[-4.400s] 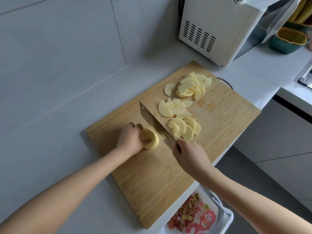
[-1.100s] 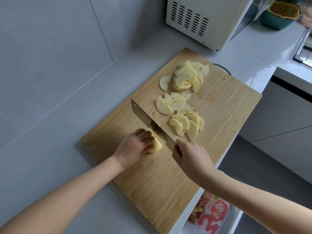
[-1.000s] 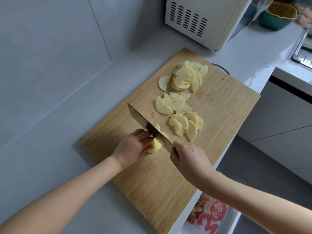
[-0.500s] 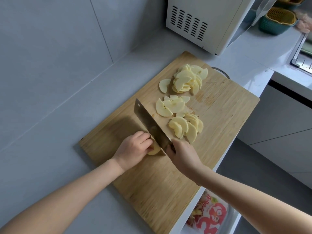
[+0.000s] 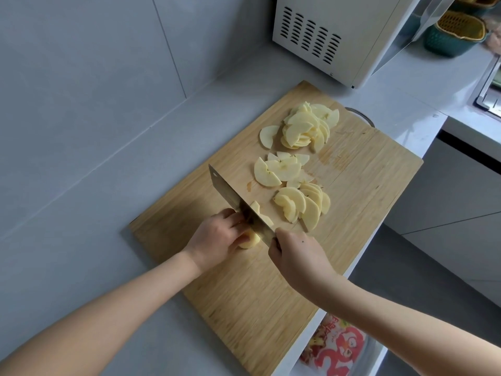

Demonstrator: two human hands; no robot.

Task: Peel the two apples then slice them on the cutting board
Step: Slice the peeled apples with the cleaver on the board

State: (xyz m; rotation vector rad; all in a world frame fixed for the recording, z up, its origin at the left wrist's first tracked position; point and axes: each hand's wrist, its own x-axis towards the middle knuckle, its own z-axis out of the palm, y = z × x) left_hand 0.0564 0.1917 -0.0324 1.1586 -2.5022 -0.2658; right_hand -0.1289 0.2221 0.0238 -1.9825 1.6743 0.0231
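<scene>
**Hands at the board, cleaver down through the last piece of apple**

Head view: Left hand [image 5: 217, 237] is curled, fingers bent under, pinning a small peeled apple piece [image 5: 249, 241] against the wooden cutting board [image 5: 244, 308]; only the pale lower edge of that piece shows beneath the knuckles. Right hand [image 5: 295, 256] is wrapped tight round the handle of a cleaver [image 5: 238, 204], the handle itself hidden inside the fist. Its broad blade runs away from the person toward the wall, flat side touching the left knuckles, edge down at the apple piece. Two fresh slices [image 5: 261, 213] lie just beside the blade on its right face.

Farther up the board lie three groups of apple slices: a fanned near pile [image 5: 302, 204] just right of the blade, a middle group [image 5: 278, 169] laid flat, and a far heap [image 5: 306, 127] near the board's top corner.

Board rests on a grey countertop [image 5: 81, 213]. Behind it stands a white appliance [image 5: 333, 33] with vent slots, and a green basket [image 5: 455, 33] sits at the upper right. Below the counter edge, a bag [image 5: 336, 351] with red print shows.
</scene>
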